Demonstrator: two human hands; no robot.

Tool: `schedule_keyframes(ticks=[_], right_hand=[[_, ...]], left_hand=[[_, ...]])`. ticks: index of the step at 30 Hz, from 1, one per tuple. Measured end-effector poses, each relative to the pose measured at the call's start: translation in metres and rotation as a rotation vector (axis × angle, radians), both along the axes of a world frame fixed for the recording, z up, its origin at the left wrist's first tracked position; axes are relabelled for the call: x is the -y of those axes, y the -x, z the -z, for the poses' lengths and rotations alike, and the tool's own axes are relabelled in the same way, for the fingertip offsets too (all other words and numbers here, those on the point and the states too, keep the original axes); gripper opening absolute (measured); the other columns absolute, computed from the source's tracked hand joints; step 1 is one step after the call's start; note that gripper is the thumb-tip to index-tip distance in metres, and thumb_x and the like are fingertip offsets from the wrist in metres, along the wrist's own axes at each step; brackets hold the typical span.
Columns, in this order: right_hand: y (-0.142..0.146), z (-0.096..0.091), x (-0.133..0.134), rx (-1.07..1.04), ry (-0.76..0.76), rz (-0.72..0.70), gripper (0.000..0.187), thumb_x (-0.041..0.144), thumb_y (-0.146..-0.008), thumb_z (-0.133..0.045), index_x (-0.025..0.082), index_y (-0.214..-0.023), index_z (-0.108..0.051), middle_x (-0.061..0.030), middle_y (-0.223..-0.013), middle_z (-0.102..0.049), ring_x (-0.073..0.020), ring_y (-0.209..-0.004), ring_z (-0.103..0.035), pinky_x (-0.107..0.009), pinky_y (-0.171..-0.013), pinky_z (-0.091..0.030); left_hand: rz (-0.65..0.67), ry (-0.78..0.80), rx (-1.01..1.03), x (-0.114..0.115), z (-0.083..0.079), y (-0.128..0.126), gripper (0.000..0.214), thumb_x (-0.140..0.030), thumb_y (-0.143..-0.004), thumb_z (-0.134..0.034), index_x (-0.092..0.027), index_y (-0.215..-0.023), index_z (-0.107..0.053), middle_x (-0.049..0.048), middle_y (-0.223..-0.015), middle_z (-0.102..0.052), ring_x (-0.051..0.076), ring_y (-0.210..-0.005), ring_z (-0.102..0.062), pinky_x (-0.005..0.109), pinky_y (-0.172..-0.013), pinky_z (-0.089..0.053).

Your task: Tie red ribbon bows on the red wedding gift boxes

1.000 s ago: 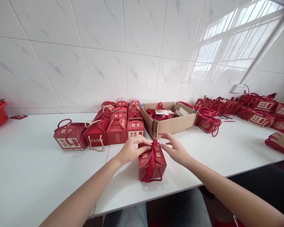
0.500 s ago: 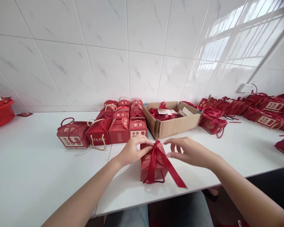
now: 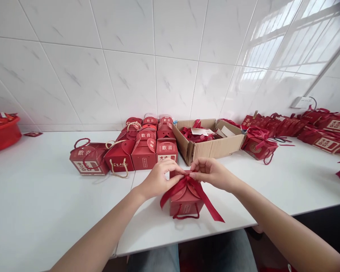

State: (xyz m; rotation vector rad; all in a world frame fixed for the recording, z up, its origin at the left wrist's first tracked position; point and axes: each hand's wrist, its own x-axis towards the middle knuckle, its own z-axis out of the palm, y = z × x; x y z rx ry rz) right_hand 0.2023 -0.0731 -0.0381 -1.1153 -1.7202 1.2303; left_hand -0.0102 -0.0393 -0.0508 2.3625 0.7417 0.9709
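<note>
A small red gift box (image 3: 184,206) with a red cord handle stands upright near the table's front edge. Across its top lies a red ribbon (image 3: 206,204), knotted in the middle, with one tail hanging left and the other slanting down to the right. At the knot's left side, my left hand (image 3: 160,177) pinches the ribbon between thumb and fingers. From the right, my right hand (image 3: 212,173) closes thumb and fingertips on the ribbon at the knot. The fingers partly hide the knot and the back of the box.
Several red boxes (image 3: 143,156) stand in rows behind and left. A cardboard box (image 3: 218,148) of ribbons and cards sits behind my hands. More ribboned boxes (image 3: 259,145) and scissors (image 3: 279,139) are at right. A red basin (image 3: 4,136) stands far left on the white table (image 3: 59,211).
My right hand has moved left from beside the box and closed on the ribbon at the knot. One ribbon tail has swung from the box front out to the left.
</note>
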Motion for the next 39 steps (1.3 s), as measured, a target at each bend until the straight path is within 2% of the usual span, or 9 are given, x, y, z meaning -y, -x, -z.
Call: schedule_keyframes(ticks=[5,9,13,17,22,25,28,34,39], right_hand=[[-0.011,0.004,0.007,0.103,-0.065,-0.101,0.02,0.033,-0.085,-0.057,0.018,-0.096,-0.064,-0.004,-0.085,-0.066,-0.0141,-0.073,-0.059,-0.027,-0.064,-0.047],[-0.013,0.002,0.014,0.299,-0.287,-0.114,0.025,0.022,-0.089,-0.048,0.021,-0.107,-0.066,-0.0054,-0.096,-0.067,-0.0153,-0.079,-0.06,-0.027,-0.068,-0.048],[-0.008,-0.002,0.017,0.496,-0.47,-0.173,0.04,0.011,-0.088,-0.043,0.022,-0.12,-0.062,-0.0072,-0.094,-0.064,-0.0145,-0.078,-0.058,-0.027,-0.069,-0.048],[-0.005,-0.005,0.017,0.624,-0.476,-0.241,0.049,0.005,-0.086,-0.038,0.025,-0.124,-0.06,-0.0083,-0.104,-0.059,-0.0156,-0.087,-0.058,-0.028,-0.076,-0.049],[-0.008,-0.006,0.016,0.616,-0.421,-0.348,0.058,-0.001,-0.083,-0.034,0.027,-0.13,-0.055,-0.0066,-0.125,-0.053,-0.0168,-0.106,-0.055,-0.03,-0.088,-0.047],[-0.007,-0.004,0.016,0.592,-0.446,-0.282,0.049,0.003,-0.086,-0.037,0.025,-0.125,-0.059,-0.0084,-0.113,-0.059,-0.0164,-0.095,-0.058,-0.03,-0.08,-0.049],[-0.005,-0.002,0.016,0.504,-0.475,-0.153,0.038,0.012,-0.09,-0.041,0.023,-0.122,-0.057,-0.0072,-0.103,-0.063,-0.015,-0.087,-0.058,-0.027,-0.073,-0.048],[0.0,0.005,0.015,0.385,-0.469,0.059,0.02,0.027,-0.092,-0.047,0.022,-0.11,-0.052,0.0001,-0.076,-0.06,-0.0111,-0.065,-0.053,-0.023,-0.06,-0.043],[-0.008,0.003,0.018,0.513,-0.408,0.221,0.027,0.045,-0.09,-0.048,0.02,-0.101,-0.053,-0.0046,-0.092,-0.061,-0.0154,-0.082,-0.056,-0.026,-0.067,-0.044]], left_hand=[[-0.051,-0.07,-0.103,-0.001,-0.003,0.004,0.017,-0.019,-0.083,-0.056,-0.022,-0.091,-0.071,0.0036,-0.079,-0.065,0.019,-0.081,-0.056,0.036,-0.084,-0.042],[-0.073,-0.109,-0.146,0.0,-0.003,0.003,0.016,-0.019,-0.082,-0.056,-0.023,-0.086,-0.07,0.0021,-0.074,-0.063,0.019,-0.08,-0.055,0.036,-0.085,-0.041],[-0.075,0.003,-0.071,0.001,-0.001,0.0,0.009,-0.02,-0.082,-0.056,-0.019,-0.079,-0.065,0.0026,-0.079,-0.062,0.017,-0.079,-0.055,0.031,-0.076,-0.045],[-0.109,0.1,-0.015,-0.001,0.004,-0.005,0.009,-0.023,-0.083,-0.057,-0.018,-0.076,-0.061,0.0016,-0.078,-0.061,0.016,-0.077,-0.056,0.029,-0.073,-0.046],[-0.226,0.08,0.023,-0.003,0.01,-0.008,0.011,-0.023,-0.083,-0.056,-0.019,-0.074,-0.06,0.0009,-0.076,-0.062,0.016,-0.074,-0.057,0.032,-0.074,-0.045],[-0.209,0.089,0.062,-0.001,0.01,-0.008,0.007,-0.018,-0.08,-0.055,-0.019,-0.08,-0.062,0.0024,-0.083,-0.063,0.018,-0.082,-0.059,0.033,-0.079,-0.046],[-0.161,0.097,0.142,0.002,0.006,-0.008,0.021,-0.012,-0.078,-0.053,-0.02,-0.093,-0.064,0.0047,-0.098,-0.061,0.019,-0.1,-0.056,0.036,-0.092,-0.043],[-0.139,0.103,0.042,0.009,0.005,-0.021,0.013,-0.033,-0.078,-0.065,-0.023,-0.082,-0.072,0.0056,-0.102,-0.062,0.024,-0.103,-0.054,0.044,-0.097,-0.038],[-0.174,0.164,0.034,0.011,0.01,-0.027,0.012,-0.032,-0.078,-0.066,-0.022,-0.076,-0.072,0.0047,-0.091,-0.063,0.022,-0.092,-0.057,0.042,-0.089,-0.042]])
